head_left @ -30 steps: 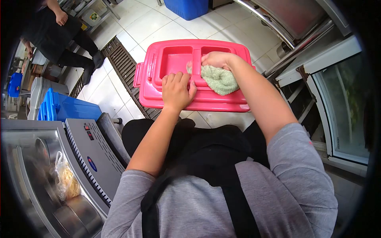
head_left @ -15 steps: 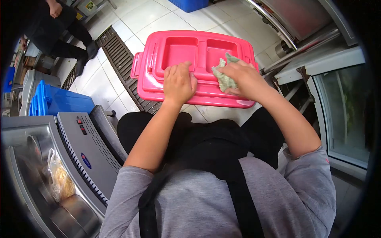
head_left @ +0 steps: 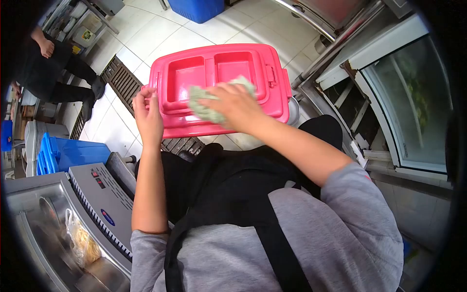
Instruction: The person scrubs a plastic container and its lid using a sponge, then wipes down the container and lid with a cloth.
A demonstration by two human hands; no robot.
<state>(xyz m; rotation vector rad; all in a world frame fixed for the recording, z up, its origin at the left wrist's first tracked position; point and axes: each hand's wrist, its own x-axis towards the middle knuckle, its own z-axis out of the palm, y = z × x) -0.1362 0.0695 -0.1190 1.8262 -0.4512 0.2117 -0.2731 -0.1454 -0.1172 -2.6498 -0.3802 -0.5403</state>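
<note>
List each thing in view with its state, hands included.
Pink lid, flat, recessed panels facing up.
Green cloth, crumpled against the lid, blurred.
Right hand, holding the cloth, blurred.
Left hand, fingers curled by the lid's left edge; contact unclear.
Clear bag, holding something yellowish.
Glass-fronted cabinet, shut or ajar unclear.
Red switches, on or off unreadable.
Floor grate, set in place.
Other person, standing.

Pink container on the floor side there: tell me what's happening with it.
A person in a grey shirt has both hands at the pink container. The right hand holds a pale green cloth on its top, over the near part of the two recesses; hand and cloth are blurred. The left hand is at the container's left edge, though whether it grips is unclear. Another person in dark clothes stands off to the left, not touching the container.
</note>
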